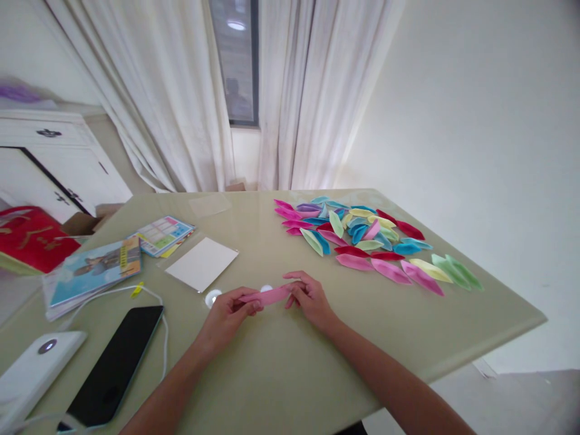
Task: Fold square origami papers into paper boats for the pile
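A folded pink paper strip is stretched between my two hands above the table's middle. My left hand pinches its left end between thumb and fingers. At the other end, my right hand holds the strip with thumb and fingertips. Several folded paper boats in pink, red, blue, green and yellow are spread over the back right of the table. A white square sheet lies on the table, beyond my left hand.
On the left are a black phone, a white device with a cable, a blue booklet and colourful cards. The table's right edge slants toward a white wall.
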### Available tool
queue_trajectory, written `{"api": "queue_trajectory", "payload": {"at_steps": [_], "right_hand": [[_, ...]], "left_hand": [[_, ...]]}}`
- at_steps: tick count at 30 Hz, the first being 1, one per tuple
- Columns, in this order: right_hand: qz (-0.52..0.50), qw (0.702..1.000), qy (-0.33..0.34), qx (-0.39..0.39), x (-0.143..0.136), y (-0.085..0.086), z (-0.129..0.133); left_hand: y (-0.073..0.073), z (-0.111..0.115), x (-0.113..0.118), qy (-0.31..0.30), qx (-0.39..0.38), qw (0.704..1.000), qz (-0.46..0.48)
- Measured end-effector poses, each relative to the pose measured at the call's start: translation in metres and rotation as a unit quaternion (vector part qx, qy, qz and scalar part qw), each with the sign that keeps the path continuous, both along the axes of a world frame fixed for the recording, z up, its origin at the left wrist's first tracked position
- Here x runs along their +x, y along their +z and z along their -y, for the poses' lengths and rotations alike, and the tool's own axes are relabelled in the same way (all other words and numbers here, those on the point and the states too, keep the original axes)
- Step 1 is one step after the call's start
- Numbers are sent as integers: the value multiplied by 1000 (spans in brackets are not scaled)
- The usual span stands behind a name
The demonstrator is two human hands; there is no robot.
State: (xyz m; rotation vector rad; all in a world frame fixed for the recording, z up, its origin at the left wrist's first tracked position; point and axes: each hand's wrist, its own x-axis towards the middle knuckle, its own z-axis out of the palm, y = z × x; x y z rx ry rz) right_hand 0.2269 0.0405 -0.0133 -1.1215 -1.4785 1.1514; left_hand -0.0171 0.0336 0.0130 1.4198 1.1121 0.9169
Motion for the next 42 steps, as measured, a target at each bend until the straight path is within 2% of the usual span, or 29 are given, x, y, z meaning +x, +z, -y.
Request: {"api": "queue_trajectory", "payload": {"at_steps": [4, 7, 10, 12, 14, 17, 19, 21, 23, 25, 27, 32, 35, 38, 42], "right_hand": [[48, 998, 12, 37, -1, 4, 4], [77, 995, -4, 66, -4, 5, 8], [97, 990, -57, 87, -5, 0, 10], [109, 982, -120, 95, 3, -1, 6], [124, 966, -202, 102, 22, 4, -5], [169, 926, -317, 118, 76, 24, -33], [219, 894, -369, 127, 118, 42, -55], [285, 864, -391, 137, 154, 57, -75], [360, 842, -377, 139, 173, 66, -92], [430, 821, -347, 146, 170, 66, -108], [491, 803, -297, 163, 145, 60, -126], [596, 764, -125, 212, 51, 35, -184], [633, 742, -78, 208, 23, 24, -217], [664, 723, -69, 178, 30, 17, -238], [692, 701, -83, 153, 71, 17, -245]], "left_hand": [[-10, -3, 1, 14, -3, 1000, -12], [-16, -4, 1, 17, -3, 1000, -13], [-19, -5, 0, 31, 3, 999, -9], [-20, -6, 0, 48, 11, 999, -11], [-21, -4, 2, 62, 21, 998, -19], [-21, 0, 8, 62, 35, 997, -39], [-22, 3, 13, 59, 44, 996, -53], [-22, 5, 16, 58, 54, 995, -66], [-23, 6, 19, 59, 61, 994, -76], [-25, 6, 20, 57, 67, 992, -85], [-26, 7, 21, 51, 73, 992, -95], [-28, 11, 22, 29, 97, 987, -125], [-29, 14, 22, 20, 119, 982, -142], [-32, 18, 23, 13, 145, 977, -153], [-36, 25, 29, -3, 192, 969, -153]]}}
